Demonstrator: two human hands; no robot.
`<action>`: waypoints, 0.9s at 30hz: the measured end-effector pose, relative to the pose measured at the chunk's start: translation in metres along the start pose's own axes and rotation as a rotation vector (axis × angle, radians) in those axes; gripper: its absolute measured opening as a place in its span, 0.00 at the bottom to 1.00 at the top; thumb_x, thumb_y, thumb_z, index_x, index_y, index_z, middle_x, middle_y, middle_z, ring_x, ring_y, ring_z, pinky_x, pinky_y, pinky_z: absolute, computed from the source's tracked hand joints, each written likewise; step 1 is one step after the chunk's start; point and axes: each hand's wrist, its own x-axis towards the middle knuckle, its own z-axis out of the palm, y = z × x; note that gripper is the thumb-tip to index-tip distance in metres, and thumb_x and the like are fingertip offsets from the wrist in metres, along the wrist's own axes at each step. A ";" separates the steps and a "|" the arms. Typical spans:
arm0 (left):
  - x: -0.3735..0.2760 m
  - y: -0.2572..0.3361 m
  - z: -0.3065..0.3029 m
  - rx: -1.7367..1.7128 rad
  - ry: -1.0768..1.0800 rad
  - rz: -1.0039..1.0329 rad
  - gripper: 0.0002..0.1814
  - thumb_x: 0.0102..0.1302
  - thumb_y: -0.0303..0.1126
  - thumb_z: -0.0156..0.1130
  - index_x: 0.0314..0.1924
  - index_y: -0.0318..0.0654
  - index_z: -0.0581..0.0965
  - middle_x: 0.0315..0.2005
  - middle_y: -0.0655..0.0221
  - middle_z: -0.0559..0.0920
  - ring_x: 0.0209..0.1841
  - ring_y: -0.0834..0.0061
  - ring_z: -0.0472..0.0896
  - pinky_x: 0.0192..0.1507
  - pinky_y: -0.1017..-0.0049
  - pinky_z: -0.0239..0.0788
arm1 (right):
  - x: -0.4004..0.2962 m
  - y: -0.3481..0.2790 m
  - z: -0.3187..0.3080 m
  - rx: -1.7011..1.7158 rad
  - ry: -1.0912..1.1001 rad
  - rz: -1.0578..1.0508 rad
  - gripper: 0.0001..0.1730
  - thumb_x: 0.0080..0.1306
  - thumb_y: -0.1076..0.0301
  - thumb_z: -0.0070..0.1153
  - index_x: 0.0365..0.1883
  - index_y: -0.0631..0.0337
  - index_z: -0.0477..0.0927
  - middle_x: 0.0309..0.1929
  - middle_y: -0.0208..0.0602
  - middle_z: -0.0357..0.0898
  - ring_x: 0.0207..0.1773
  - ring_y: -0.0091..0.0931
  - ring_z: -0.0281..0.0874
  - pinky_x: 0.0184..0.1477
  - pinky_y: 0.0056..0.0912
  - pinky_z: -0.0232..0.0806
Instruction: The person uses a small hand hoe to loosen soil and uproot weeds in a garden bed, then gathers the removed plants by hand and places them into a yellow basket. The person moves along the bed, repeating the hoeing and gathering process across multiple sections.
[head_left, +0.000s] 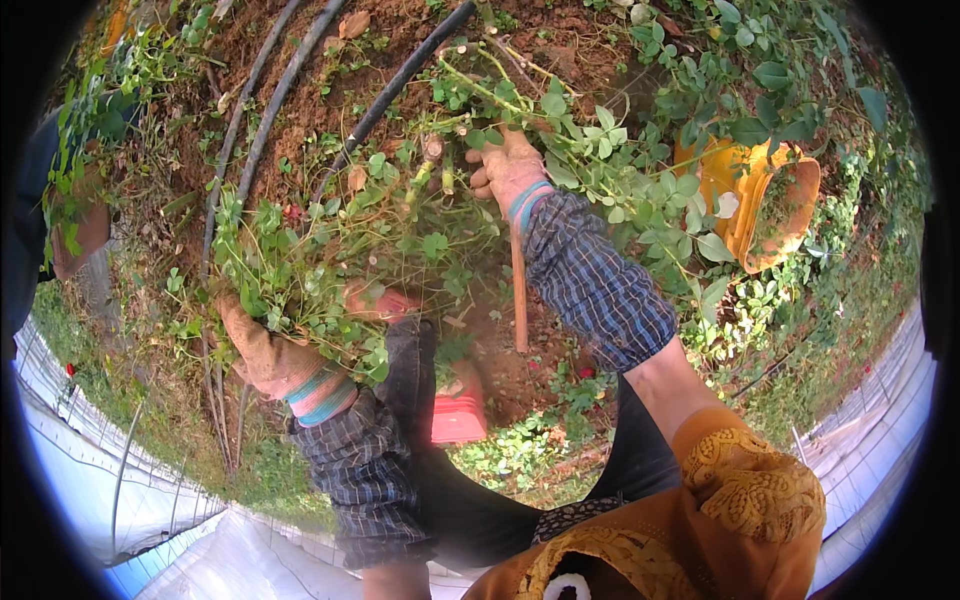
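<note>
My left hand (277, 356), in a soiled knit glove with teal stripes, is closed around a clump of leafy green weeds (300, 289). Ahead and to the right, my right hand (506, 169) wears a matching glove and reaches in beside cut woody stems (431, 154). A wooden tool handle (519, 300) runs back from it beneath the wrist; the tool's working end is hidden. Green stems with rose-like leaves (600, 139) lean over and around this hand. My shoe (382, 300) is partly covered by the weeds between my arms.
Black irrigation hoses (274, 112) cross the reddish soil. An orange plastic container (772, 202) lies tipped at right, plant matter inside. A pinkish-red plastic object (457, 412) sits between my legs. Another person's dark sleeve (37, 202) shows at left. Plastic sheeting (67, 442) borders the plot.
</note>
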 end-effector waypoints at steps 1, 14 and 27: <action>-0.005 0.004 0.000 -0.004 0.029 0.019 0.22 0.58 0.38 0.62 0.52 0.43 0.74 0.51 0.67 0.77 0.49 0.65 0.79 0.49 0.69 0.69 | 0.000 0.005 0.000 -0.021 -0.005 -0.133 0.30 0.67 0.73 0.42 0.68 0.54 0.54 0.41 0.43 0.77 0.26 0.24 0.72 0.25 0.29 0.72; -0.029 0.015 0.008 -0.095 0.070 0.237 0.34 0.55 0.40 0.66 0.61 0.40 0.69 0.55 0.62 0.75 0.54 0.63 0.76 0.52 0.68 0.67 | 0.065 0.044 0.007 0.624 -0.062 -0.065 0.39 0.59 0.74 0.48 0.69 0.49 0.53 0.58 0.37 0.70 0.29 0.32 0.70 0.26 0.39 0.61; -0.048 0.019 0.012 -0.360 0.050 0.139 0.30 0.60 0.37 0.62 0.62 0.39 0.68 0.54 0.61 0.77 0.51 0.66 0.78 0.54 0.67 0.68 | 0.065 0.027 0.017 0.860 -0.023 -0.022 0.26 0.72 0.56 0.34 0.64 0.59 0.58 0.66 0.41 0.58 0.63 0.31 0.58 0.58 0.32 0.55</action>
